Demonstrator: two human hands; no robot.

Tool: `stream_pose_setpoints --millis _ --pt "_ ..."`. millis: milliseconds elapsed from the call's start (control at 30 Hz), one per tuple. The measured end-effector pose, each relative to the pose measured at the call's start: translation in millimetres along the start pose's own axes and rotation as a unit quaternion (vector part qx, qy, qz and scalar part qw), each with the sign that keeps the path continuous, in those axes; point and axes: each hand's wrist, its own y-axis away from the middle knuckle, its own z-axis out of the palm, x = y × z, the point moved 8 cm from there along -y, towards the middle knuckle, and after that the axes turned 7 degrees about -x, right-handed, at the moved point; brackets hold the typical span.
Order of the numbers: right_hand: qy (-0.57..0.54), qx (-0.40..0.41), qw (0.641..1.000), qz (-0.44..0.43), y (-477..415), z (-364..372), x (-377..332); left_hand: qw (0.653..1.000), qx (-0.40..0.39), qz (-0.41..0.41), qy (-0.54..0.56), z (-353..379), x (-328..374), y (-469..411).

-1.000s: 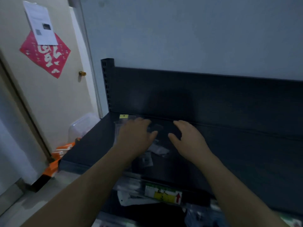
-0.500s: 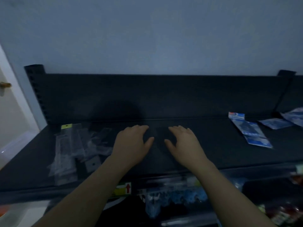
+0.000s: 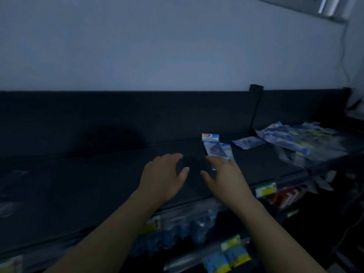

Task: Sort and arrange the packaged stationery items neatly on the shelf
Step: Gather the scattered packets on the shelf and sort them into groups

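Both grips are spread and hold nothing: left hand (image 3: 163, 178) and right hand (image 3: 226, 178) hover palm-down over the dark shelf (image 3: 78, 184), right fingertips (image 3: 226, 163) at the near end of a blue packet (image 3: 212, 148) whose print is illegible.

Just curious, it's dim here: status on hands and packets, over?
Left hand open, empty. Right hand open, at near end of blue packet. Nothing blocking.

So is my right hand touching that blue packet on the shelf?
Cannot tell. In the head view the right hand overlaps the near end of the blue packet, but nothing shows whether its fingers rest on it or hover.
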Motion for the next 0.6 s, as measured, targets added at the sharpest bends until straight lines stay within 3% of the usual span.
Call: stream_pose_setpoints --millis 267,600 --pt "0.037 -0.008 0.998 0.05 14.0 -44.4 137.6 0.998 -0.004 0.036 0.052 58.8 120.7 -51.5" --pt "0.005 -0.003 0.992 0.125 24.2 -70.8 253.3 0.995 -0.041 0.066 0.07 113.2 191.4 -114.0"
